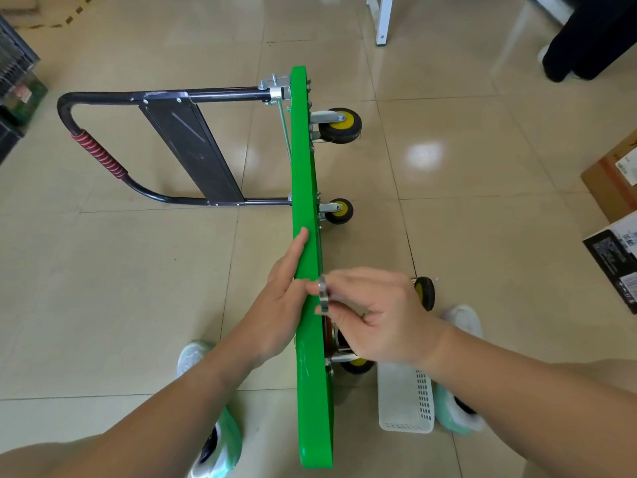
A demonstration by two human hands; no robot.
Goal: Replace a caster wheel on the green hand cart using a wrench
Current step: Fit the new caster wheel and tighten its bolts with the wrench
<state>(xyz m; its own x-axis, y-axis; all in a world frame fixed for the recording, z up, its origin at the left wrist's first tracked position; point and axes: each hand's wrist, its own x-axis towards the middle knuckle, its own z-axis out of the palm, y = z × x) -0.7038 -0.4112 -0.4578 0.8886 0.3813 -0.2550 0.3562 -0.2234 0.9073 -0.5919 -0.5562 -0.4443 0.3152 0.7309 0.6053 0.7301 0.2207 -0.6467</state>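
Note:
The green hand cart (pixel 305 174) stands on its long edge, deck facing left, wheels facing right. My left hand (pixel 282 301) lies flat against the deck with straight fingers. My right hand (pixel 372 312) pinches a silver caster plate (pixel 323 294) held against the cart's underside; a black and yellow wheel (pixel 424 293) shows beyond my knuckles. Two mounted casters (pixel 339 125) (pixel 338 211) stick out farther up. Another caster (pixel 356 362) sits under my right wrist. No wrench is in sight.
The cart's black handle (pixel 100 157) with red grip lies folded out to the left on the tiled floor. A white plastic basket (pixel 406 398) sits by my right foot. Cardboard boxes (pixel 617 188) stand at the right edge, a person's dark legs (pixel 586 36) at top right.

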